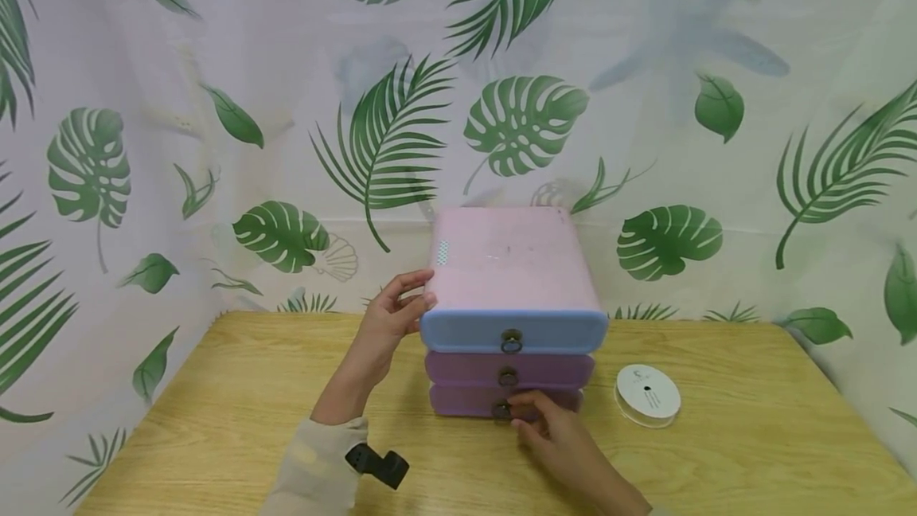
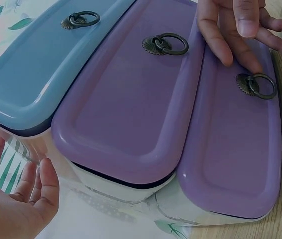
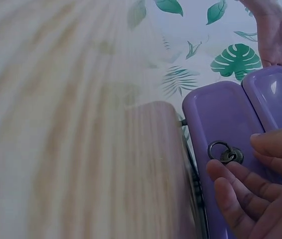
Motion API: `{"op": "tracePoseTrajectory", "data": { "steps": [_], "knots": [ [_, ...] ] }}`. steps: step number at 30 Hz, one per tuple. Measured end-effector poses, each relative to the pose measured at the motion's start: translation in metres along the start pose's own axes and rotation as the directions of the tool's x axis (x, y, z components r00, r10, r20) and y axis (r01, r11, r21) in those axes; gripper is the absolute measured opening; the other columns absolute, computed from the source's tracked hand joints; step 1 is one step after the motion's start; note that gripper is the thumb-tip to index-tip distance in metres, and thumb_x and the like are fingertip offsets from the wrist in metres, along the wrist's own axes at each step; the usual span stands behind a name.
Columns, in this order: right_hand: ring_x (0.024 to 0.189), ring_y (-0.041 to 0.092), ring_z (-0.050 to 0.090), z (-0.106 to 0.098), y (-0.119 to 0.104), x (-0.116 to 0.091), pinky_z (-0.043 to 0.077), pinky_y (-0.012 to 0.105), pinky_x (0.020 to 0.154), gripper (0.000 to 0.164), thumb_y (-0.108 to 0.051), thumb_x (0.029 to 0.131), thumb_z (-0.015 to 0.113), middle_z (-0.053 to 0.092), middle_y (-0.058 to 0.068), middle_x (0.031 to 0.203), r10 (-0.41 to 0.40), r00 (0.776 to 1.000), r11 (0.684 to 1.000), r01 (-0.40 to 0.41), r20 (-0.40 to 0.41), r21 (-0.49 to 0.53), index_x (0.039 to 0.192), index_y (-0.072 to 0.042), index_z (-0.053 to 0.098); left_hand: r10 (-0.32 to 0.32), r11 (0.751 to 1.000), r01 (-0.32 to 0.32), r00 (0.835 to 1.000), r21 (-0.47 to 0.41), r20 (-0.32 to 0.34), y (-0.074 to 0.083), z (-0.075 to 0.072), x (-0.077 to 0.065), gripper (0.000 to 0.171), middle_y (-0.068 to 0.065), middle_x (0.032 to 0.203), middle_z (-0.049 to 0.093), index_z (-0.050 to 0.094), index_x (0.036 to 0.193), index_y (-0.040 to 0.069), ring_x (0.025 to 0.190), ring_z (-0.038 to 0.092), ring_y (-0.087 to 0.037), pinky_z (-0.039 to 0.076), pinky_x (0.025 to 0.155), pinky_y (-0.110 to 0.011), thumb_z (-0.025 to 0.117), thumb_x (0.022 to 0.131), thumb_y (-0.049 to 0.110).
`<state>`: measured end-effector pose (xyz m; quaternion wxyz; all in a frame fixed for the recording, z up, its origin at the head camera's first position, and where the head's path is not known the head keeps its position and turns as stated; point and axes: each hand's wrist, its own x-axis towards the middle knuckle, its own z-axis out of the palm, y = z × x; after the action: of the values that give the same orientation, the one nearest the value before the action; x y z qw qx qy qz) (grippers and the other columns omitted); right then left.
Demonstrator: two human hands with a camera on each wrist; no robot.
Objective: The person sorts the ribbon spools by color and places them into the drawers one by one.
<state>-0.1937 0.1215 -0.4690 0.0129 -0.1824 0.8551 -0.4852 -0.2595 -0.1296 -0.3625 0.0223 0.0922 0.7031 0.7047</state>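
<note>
A small drawer cabinet with a pink top [image 1: 505, 261] stands on the table, its fronts facing me. The top drawer front [image 1: 458, 331] is blue; the middle [image 1: 458, 369] and bottom drawer fronts [image 1: 458, 400] are purple. Each front bears a dark metal ring pull, and all the drawers look shut. My left hand [image 1: 387, 325] rests fingertips against the cabinet's left side near the top. At the bottom drawer, my right hand [image 1: 559, 440] has its fingers spread beside the ring pull [image 3: 233, 156]. A fingertip is at the ring; thumb and fingers stand apart.
A white round spool [image 1: 648, 392] lies on the wooden table [image 1: 236, 396] to the right of the cabinet. Behind hangs a white cloth [image 1: 401, 277] printed with green leaves. A black strap device [image 1: 377, 464] is on my left wrist.
</note>
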Motion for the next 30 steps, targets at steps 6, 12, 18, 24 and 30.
{"op": "tracePoseTrajectory", "data": {
  "steps": [6,12,18,24,30],
  "knots": [
    [0.076,0.011,0.066,0.003,0.002,0.001,0.052,0.021,0.064,0.032,-0.014,0.094,0.061,0.063,0.022,0.117,0.039,0.999,0.995,-0.041,0.020,0.093,0.123,0.000,0.055,0.006,1.000,-0.006,1.000,0.009,-0.009,0.000,0.001,0.001,0.044,-0.010,0.142,0.044,0.049,0.138,0.009,0.106,0.054,-0.009,0.048,0.084,-0.028,0.057,0.096,0.015],
    [0.077,0.015,0.067,0.003,0.001,0.001,0.054,0.025,0.064,0.035,-0.011,0.095,0.060,0.060,0.024,0.119,0.068,0.997,0.984,-0.075,0.046,0.159,0.126,0.002,0.051,0.008,1.000,-0.008,1.000,0.009,-0.005,0.001,0.001,0.001,0.044,-0.010,0.142,0.044,0.048,0.139,0.009,0.106,0.053,-0.009,0.047,0.085,-0.028,0.056,0.096,0.014],
    [0.077,0.019,0.066,0.003,-0.002,0.000,0.056,0.028,0.065,0.036,-0.005,0.094,0.058,0.057,0.026,0.119,0.108,0.991,0.963,-0.124,0.079,0.239,0.127,0.006,0.049,0.012,1.000,-0.012,1.000,0.003,-0.004,0.001,0.002,0.001,0.044,-0.010,0.142,0.044,0.049,0.138,0.009,0.105,0.053,-0.008,0.047,0.084,-0.027,0.057,0.096,0.014],
    [0.076,0.015,0.066,0.007,-0.001,-0.003,0.057,0.028,0.063,0.038,-0.002,0.093,0.057,0.054,0.032,0.115,0.107,0.989,0.936,-0.136,0.106,0.325,0.127,0.010,0.046,0.006,1.000,-0.006,1.000,-0.007,-0.012,0.000,0.001,0.000,0.043,-0.010,0.142,0.045,0.049,0.138,0.008,0.104,0.054,-0.008,0.049,0.080,-0.023,0.056,0.096,0.013],
    [0.081,0.015,0.066,0.012,0.003,-0.002,0.056,0.026,0.066,0.044,-0.008,0.095,0.056,0.052,0.033,0.123,0.125,0.978,0.905,-0.182,0.169,0.386,0.134,0.007,0.041,0.004,1.000,-0.004,1.000,0.000,-0.009,0.000,0.002,0.000,0.043,-0.010,0.142,0.045,0.049,0.138,0.008,0.104,0.054,-0.007,0.048,0.082,-0.027,0.056,0.096,0.013]
  ]
}}
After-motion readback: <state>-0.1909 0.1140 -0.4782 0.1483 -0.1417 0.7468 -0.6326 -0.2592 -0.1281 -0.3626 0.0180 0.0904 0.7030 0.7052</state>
